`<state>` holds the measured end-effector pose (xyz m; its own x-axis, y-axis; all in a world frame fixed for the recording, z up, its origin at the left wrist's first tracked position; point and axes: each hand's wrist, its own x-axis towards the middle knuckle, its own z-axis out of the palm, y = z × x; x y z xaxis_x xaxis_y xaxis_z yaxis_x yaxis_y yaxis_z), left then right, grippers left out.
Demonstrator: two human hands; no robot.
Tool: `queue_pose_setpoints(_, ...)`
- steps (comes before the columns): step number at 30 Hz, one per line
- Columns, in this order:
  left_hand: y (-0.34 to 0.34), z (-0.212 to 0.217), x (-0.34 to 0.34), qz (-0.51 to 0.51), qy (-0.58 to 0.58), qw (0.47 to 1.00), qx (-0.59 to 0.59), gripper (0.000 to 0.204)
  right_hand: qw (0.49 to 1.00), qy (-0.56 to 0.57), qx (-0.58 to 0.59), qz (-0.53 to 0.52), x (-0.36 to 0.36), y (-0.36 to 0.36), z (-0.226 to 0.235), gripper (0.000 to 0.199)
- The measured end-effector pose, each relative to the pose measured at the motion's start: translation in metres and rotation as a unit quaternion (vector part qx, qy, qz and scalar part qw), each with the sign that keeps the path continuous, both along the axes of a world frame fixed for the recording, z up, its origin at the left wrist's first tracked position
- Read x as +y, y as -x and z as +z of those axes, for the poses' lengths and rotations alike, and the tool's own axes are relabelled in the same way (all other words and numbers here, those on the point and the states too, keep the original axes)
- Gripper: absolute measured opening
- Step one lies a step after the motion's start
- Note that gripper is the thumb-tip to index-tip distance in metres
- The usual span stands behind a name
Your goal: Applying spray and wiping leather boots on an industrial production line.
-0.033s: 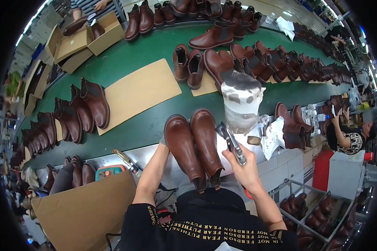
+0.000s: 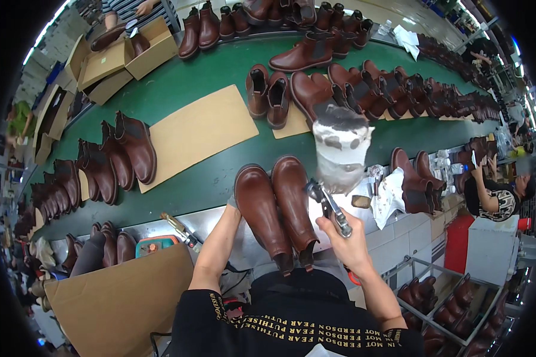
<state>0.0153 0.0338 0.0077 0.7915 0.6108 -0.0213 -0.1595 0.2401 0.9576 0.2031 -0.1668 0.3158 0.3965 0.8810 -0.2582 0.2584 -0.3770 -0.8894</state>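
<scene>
A pair of brown leather ankle boots (image 2: 272,211) is in front of me, toes pointing away, shafts toward my body. My left hand (image 2: 232,201) holds them from the left and below; only a grey-covered edge of it shows, the fingers being hidden behind the boots. In my right hand (image 2: 346,238) is a metal spray gun (image 2: 329,209), its nozzle end close to the right boot. Its cup (image 2: 341,149), pale and smeared with dark stains, rises beyond the gun. My right fingers are wrapped round the gun.
Brown boots stand in rows on the green table (image 2: 214,190), with a cardboard sheet (image 2: 199,137) between them. A white cloth (image 2: 389,199) and a sponge-like block (image 2: 361,202) lie right. Another tool (image 2: 181,231) rests left, near a large cardboard piece (image 2: 122,297). A metal rack (image 2: 393,275) stands low right.
The spray gun and its cup have shifted very slightly left and toward me. The boots and my left arm stay almost in place.
</scene>
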Motion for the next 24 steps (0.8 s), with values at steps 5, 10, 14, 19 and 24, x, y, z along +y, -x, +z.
queue_pose_setpoints(5, -0.001, 0.000, -0.002, -0.006, -0.007, 1.000, 0.005, 0.025, 0.999, -0.021, 0.014, -0.034, 0.006, -0.002, -0.021, 0.027)
queue_pose_setpoints(10, -0.004, 0.002, -0.003, -0.010, -0.002, 1.000, 0.006, 0.025, 1.000, -0.003, -0.024, 0.010, -0.010, -0.006, -0.006, 0.021)
queue_pose_setpoints(14, -0.003, 0.002, -0.004, -0.007, 0.006, 1.000, 0.006, 0.025, 1.000, -0.016, 0.006, 0.015, 0.008, 0.000, -0.012, 0.022)
queue_pose_setpoints(19, -0.001, 0.002, -0.004, -0.004, 0.009, 1.000, 0.006, 0.025, 0.998, -0.004, -0.064, -0.012, -0.003, -0.011, -0.005, 0.021)
queue_pose_setpoints(24, -0.007, 0.005, -0.005, -0.009, 0.014, 1.000, 0.005, 0.025, 0.997, 0.016, 0.072, 0.009, 0.006, -0.007, -0.005, 0.025)
